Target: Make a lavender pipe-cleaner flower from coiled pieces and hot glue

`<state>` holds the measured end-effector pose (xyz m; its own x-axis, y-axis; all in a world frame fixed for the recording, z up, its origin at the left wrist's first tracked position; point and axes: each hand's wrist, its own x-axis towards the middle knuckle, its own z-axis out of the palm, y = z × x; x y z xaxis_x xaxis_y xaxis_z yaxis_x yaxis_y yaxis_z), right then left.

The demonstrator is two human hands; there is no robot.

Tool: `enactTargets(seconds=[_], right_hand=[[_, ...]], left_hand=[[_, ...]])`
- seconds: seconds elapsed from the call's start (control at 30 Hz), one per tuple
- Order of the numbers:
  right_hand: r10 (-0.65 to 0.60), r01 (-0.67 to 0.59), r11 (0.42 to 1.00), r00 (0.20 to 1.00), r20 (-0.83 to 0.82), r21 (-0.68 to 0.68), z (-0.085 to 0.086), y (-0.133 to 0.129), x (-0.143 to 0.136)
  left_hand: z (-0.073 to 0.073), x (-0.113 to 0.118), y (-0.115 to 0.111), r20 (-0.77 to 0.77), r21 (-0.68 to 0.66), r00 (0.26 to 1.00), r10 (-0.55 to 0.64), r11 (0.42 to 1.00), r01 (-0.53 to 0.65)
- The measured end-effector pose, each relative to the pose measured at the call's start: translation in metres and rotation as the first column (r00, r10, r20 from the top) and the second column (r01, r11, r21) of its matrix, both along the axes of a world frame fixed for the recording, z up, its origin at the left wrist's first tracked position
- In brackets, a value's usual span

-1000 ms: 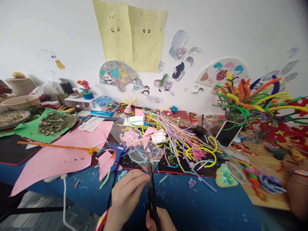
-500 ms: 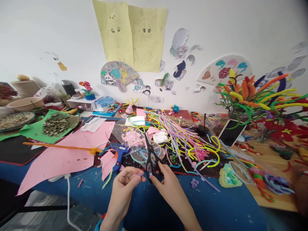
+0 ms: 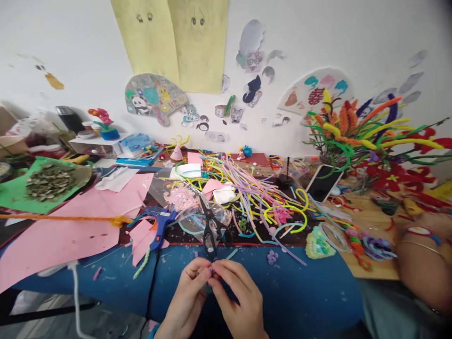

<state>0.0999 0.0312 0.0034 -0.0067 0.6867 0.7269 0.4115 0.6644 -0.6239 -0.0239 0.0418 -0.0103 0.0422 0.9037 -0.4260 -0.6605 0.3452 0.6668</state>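
Observation:
My left hand (image 3: pixel 189 294) and my right hand (image 3: pixel 240 296) meet over the table's front edge, fingertips pinched together. Between them shows a small purple piece (image 3: pixel 211 270), perhaps a bit of pipe cleaner; most of it is hidden by the fingers. Just beyond my fingertips lie black scissors (image 3: pixel 211 228), blades pointing away. Left of them is a blue glue gun (image 3: pixel 163 225). A small purple curled cluster (image 3: pixel 272 257) rests on the blue cloth to the right of my hands.
Loose pastel pipe cleaners (image 3: pixel 247 183) heap up behind the scissors. Pink paper (image 3: pixel 88 226) covers the left side. A phone (image 3: pixel 323 182) leans near a bunch of pipe-cleaner flowers (image 3: pixel 353 136). Another person's arm (image 3: pixel 422 259) reaches in at the right.
My right hand has let go of the scissors, which now lie on the table, and has joined my left hand at the purple piece. Another person's arm has come further into view.

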Motion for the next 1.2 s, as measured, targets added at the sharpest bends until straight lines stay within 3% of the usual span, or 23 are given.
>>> enactTargets(seconds=[0.17,0.27,0.4,0.5,0.6,0.67,0.73,0.8,0.87,0.93,1.0,1.2], right_hand=[[-0.006,0.006,0.999,1.0,0.009,0.048,-0.02,-0.006,0.017],[0.026,-0.027,0.999,0.999,0.044,0.022,-0.036,-0.006,0.032],[-0.071,0.071,0.997,0.997,0.002,0.031,-0.058,0.001,0.052],[-0.168,0.168,0.986,0.986,-0.001,0.004,-0.065,0.006,0.07],[-0.177,0.177,0.984,0.979,0.098,0.006,-0.062,0.009,0.096],[-0.164,0.175,0.984,0.966,0.199,-0.041,-0.058,0.013,0.118],[-0.234,0.268,0.957,0.937,0.26,-0.106,-0.053,0.019,0.139],[-0.311,0.372,0.913,0.9,0.305,-0.168,-0.049,0.026,0.157],[-0.304,0.398,0.887,0.885,0.353,-0.234,-0.046,0.034,0.168],[-0.244,0.377,0.874,0.886,0.394,-0.305,-0.044,0.04,0.172],[-0.189,0.355,0.863,0.887,0.422,-0.36,-0.042,0.044,0.172],[-0.149,0.346,0.839,0.888,0.435,-0.42,-0.04,0.047,0.167]], left_hand=[[-0.025,0.009,-0.006,-0.048,0.001,0.997,-0.064,0.998,0.064],[-0.033,0.016,-0.003,-0.165,0.005,0.973,-0.163,0.986,0.166],[-0.031,0.029,0.009,-0.394,0.018,0.869,-0.299,0.943,0.332],[-0.022,0.042,0.022,-0.536,0.073,0.763,-0.362,0.88,0.469],[-0.014,0.059,0.037,-0.71,0.195,0.647,-0.277,0.805,0.56],[-0.011,0.072,0.048,-0.813,0.305,0.569,-0.123,0.742,0.597],[-0.013,0.086,0.056,-0.875,0.402,0.482,0.051,0.632,0.663],[-0.017,0.097,0.062,-0.901,0.433,0.375,0.219,0.518,0.738],[-0.024,0.106,0.066,-0.902,0.397,0.244,0.356,0.464,0.792],[-0.03,0.111,0.068,-0.894,0.349,0.137,0.427,0.47,0.811],[-0.032,0.114,0.07,-0.906,0.306,0.091,0.412,0.493,0.814],[-0.024,0.114,0.074,-0.968,0.234,0.138,0.209,0.56,0.795]])
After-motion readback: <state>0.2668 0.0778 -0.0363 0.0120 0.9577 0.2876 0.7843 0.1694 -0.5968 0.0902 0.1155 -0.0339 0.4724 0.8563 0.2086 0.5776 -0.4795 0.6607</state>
